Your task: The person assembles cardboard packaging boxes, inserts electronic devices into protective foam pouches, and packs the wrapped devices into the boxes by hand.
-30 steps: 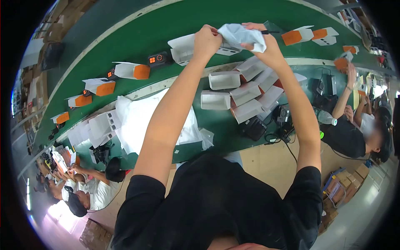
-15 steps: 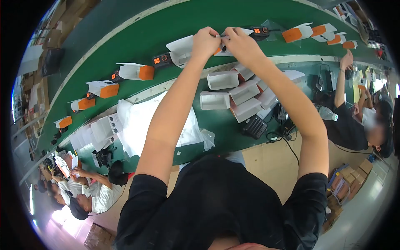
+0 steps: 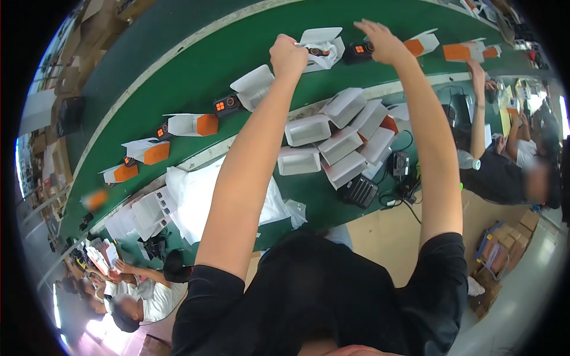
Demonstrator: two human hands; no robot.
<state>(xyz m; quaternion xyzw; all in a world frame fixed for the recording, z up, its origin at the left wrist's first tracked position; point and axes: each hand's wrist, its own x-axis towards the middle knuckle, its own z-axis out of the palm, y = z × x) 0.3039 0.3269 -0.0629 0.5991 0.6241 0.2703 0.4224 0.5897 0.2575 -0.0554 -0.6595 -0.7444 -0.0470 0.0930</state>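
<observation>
My left hand (image 3: 289, 54), fingers curled closed, grips the left edge of an open white box (image 3: 320, 34) on the green surface. Inside the box, a small dark item with orange marks (image 3: 319, 52) lies on crumpled white wrapping; its kind is unclear. To the right, my right hand (image 3: 385, 44) is open with fingers stretched out. It is beside a black device with an orange-lit display (image 3: 358, 51), and whether it touches the device is unclear. Another black device (image 3: 227, 105) stands left of my left forearm, against an open white box (image 3: 254, 86).
More orange-and-white boxes (image 3: 193, 124) line the curved green belt. Nearer me are white box trays (image 3: 307, 130), a white plastic bag (image 3: 222, 202), a black ribbed case (image 3: 360, 191) and cables. A co-worker's hand (image 3: 477, 74) reaches in from the right; other people sit at left.
My hands, together before over a box, have moved apart. My right hand has opened and shifted right to the black device. The box by my left hand, mostly hidden before, now shows its wrapped contents.
</observation>
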